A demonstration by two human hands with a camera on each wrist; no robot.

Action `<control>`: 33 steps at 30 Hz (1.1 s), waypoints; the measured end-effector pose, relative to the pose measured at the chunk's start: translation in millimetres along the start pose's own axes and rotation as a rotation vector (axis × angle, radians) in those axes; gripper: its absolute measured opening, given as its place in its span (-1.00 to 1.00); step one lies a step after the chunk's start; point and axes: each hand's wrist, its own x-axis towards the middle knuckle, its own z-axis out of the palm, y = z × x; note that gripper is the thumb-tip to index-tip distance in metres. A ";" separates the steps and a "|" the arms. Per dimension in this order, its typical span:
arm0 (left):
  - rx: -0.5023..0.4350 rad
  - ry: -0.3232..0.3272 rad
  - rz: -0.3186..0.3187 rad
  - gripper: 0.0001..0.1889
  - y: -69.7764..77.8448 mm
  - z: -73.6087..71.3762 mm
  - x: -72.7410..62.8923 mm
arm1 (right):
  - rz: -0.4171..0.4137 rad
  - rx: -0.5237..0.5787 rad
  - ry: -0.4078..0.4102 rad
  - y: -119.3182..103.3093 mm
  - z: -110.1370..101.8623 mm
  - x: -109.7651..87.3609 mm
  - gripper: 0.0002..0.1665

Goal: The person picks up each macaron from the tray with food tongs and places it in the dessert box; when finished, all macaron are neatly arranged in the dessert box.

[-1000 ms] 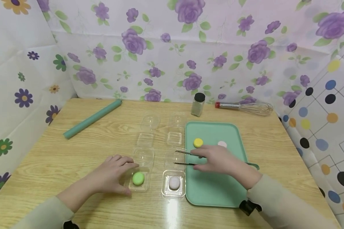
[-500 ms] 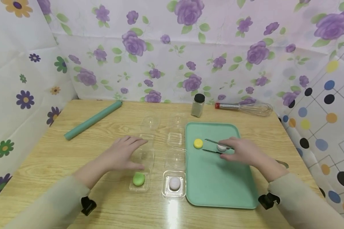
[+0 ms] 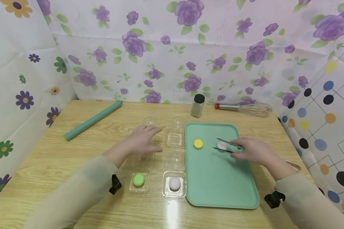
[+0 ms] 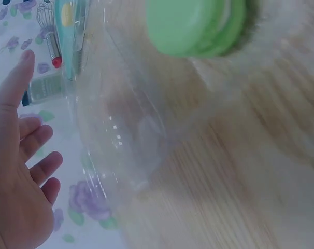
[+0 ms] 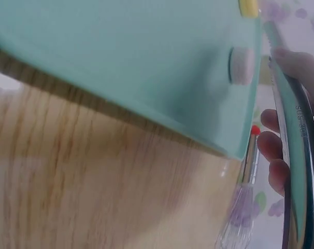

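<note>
My right hand (image 3: 253, 151) grips metal tongs (image 3: 230, 142) above the green tray (image 3: 218, 184). The tong tips stand apart, on either side of a pale pink macaron (image 3: 222, 146); the right wrist view shows that macaron (image 5: 242, 66) upright on the tray, away from the tongs (image 5: 294, 124). To its left lies a yellow macaron (image 3: 198, 144). Fingers spread and holding nothing, my left hand (image 3: 141, 140) hovers over clear plastic boxes, partly hiding them. A green macaron (image 3: 139, 180) sits in one clear box, a pale lilac one (image 3: 175, 183) in another box (image 3: 164, 191).
Further back, an empty-looking clear box (image 3: 175, 139) lies with its lid open. Along the wall stand a black-capped jar (image 3: 197, 106) and a lying whisk (image 3: 246, 108). A green rolled cylinder (image 3: 93, 121) lies at the left of the wooden table (image 3: 60, 165).
My right hand has moved right with the tongs, from near the boxes to the pale pink macaron. My left hand has left the green macaron's box and moved forward and right.
</note>
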 end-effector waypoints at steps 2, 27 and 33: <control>-0.007 0.007 -0.009 -0.15 0.8 2.8 6.2 | 0.004 -0.002 -0.006 1.4 0.5 -0.1 -0.37; 0.050 -0.059 -0.095 -0.20 11.8 21.2 48.8 | 0.051 -0.031 -0.070 10.0 9.3 5.3 -0.40; 0.037 -0.056 -0.089 -0.20 11.1 22.2 50.3 | 0.042 -0.004 -0.072 9.5 7.1 8.2 -0.43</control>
